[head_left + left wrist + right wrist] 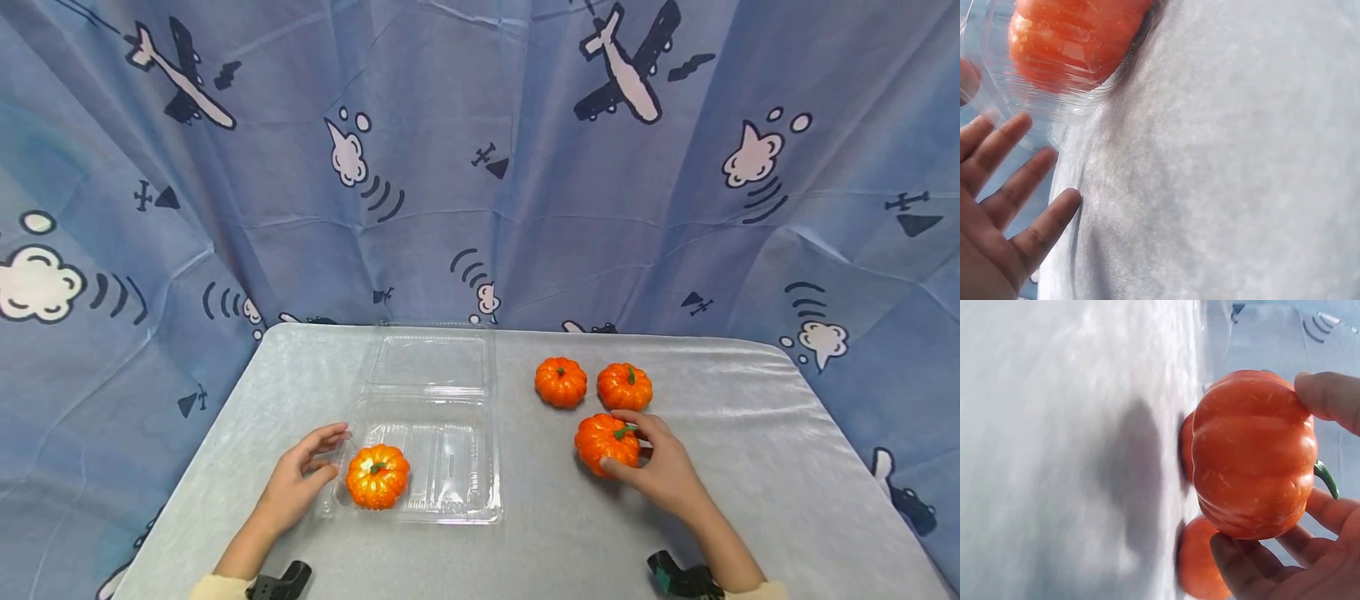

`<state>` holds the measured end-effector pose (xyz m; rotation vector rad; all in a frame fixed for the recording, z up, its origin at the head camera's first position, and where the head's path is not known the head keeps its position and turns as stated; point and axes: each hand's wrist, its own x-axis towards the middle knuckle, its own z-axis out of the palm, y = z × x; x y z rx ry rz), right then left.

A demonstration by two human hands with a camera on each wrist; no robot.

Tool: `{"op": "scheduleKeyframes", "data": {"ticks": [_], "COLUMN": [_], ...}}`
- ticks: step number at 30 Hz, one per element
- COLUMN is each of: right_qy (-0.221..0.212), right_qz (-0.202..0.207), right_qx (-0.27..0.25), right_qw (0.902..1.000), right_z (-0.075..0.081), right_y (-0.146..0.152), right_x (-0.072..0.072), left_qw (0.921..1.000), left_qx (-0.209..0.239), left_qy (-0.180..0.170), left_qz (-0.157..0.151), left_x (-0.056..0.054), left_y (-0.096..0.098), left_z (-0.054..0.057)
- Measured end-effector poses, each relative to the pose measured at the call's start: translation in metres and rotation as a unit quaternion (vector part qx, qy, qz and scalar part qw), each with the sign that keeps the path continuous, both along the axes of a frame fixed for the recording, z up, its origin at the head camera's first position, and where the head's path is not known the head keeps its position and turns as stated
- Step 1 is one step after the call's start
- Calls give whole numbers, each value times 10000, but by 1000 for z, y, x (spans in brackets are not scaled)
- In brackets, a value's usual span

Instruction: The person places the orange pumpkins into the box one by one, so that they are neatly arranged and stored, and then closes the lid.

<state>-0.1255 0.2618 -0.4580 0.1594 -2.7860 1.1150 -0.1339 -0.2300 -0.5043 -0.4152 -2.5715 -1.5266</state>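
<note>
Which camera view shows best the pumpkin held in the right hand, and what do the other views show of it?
The right wrist view: the held pumpkin appears large and close, with the right hand gripping it. The head view shows it smaller, partly covered by fingers. The left wrist view lacks it.

The person's left hand (300,475) and right hand (663,467) are both bare, and so are the forearms down to the cuffs. A pale cream left sleeve (213,588) shows at the lower edge of the head view, and a right sleeve (759,591) of the same plain colour. Each wrist wears a small black device, angular in shape with a blunt, rounded end: the left device (283,581) looks all dark, while the right device (684,577) has a dark green patch, perhaps a label.
</note>
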Motion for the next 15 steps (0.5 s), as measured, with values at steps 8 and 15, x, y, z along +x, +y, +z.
{"op": "scheduleKeyframes", "data": {"ticks": [8,15], "right_qy": [153,395], "right_qz": [448,800], "right_qx": [-231,-375], "right_qw": [9986,9953], "right_z": [9,17], "right_y": [-27,-50], "right_x": [-2,-5], "left_qw": [10000,10000], "left_qx": [41,3], "left_qy": [18,1], "left_qz": [4,54], "left_x": [0,0], "left_y": [1,1], "left_z": [0,0]}}
